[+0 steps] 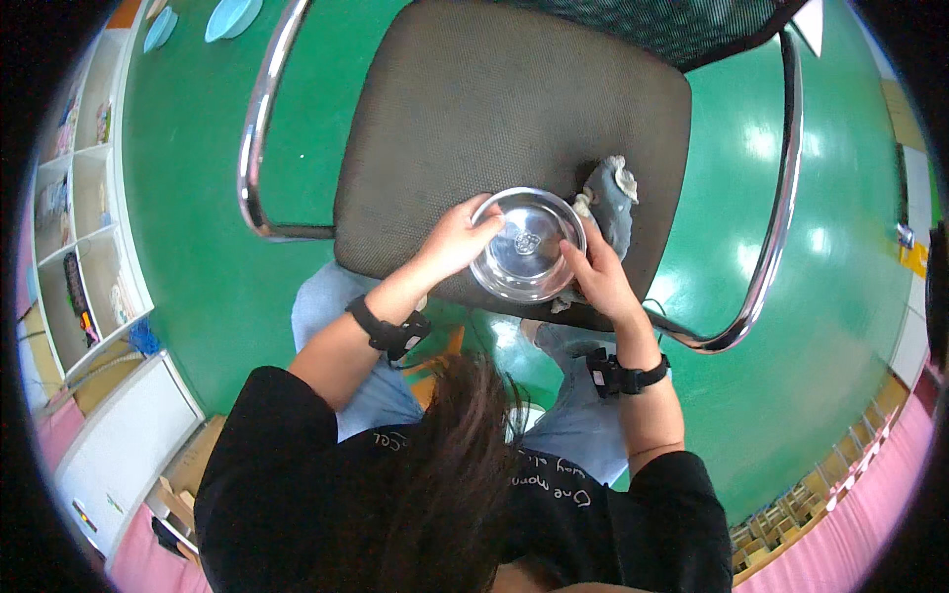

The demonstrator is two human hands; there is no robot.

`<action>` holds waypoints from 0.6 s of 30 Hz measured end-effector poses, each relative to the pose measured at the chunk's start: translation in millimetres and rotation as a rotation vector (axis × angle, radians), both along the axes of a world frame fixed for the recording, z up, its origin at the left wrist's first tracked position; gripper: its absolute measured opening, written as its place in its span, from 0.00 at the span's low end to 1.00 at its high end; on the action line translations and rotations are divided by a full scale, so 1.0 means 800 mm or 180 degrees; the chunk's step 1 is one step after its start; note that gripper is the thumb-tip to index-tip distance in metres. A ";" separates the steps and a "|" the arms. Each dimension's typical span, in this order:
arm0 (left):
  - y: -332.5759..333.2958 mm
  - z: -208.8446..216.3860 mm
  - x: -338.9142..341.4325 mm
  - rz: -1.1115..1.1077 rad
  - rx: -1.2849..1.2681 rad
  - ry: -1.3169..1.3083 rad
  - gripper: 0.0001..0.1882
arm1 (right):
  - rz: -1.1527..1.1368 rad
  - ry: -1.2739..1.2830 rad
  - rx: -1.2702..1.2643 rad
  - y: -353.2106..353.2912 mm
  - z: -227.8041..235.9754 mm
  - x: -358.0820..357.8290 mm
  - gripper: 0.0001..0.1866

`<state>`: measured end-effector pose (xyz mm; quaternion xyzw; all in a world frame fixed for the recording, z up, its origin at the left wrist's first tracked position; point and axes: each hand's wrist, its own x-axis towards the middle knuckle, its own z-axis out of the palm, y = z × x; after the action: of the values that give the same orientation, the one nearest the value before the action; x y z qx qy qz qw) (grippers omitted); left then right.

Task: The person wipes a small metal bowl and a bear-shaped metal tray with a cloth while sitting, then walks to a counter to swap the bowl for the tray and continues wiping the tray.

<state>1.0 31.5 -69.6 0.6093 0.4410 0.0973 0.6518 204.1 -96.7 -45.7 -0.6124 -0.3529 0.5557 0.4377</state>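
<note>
I observe the steel bowl (526,244) held between both hands over the near edge of the chair seat (474,109). The left hand (457,237) grips its left rim, the right hand (596,272) its right rim; both equally close. A grey cloth (611,203) lies just right.

black tee, jeans; black wrist bands

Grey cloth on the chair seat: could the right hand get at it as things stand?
Probably yes. The grey cloth lies just beyond the right hand, nothing between them, but that hand is gripping the steel bowl rim and would have to let go.
</note>
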 end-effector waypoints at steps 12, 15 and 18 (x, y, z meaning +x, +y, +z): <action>-0.008 0.115 0.002 0.0284 -0.0683 0.0034 0.25 | -0.0256 0.0409 -0.1135 0.011 0.113 0.002 0.23; -0.008 0.210 -0.007 0.0360 -0.0766 -0.0189 0.25 | -0.0101 0.0207 -0.0893 0.021 0.205 0.001 0.23; -0.015 0.305 -0.028 0.0463 -0.0485 -0.0233 0.25 | 0.0107 -0.0268 -0.0914 0.029 0.307 -0.013 0.23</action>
<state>-21.6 19.6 174.8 0.5204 0.4661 0.1327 0.7031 193.3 -73.2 199.6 -0.6855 -0.2981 0.5816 0.3209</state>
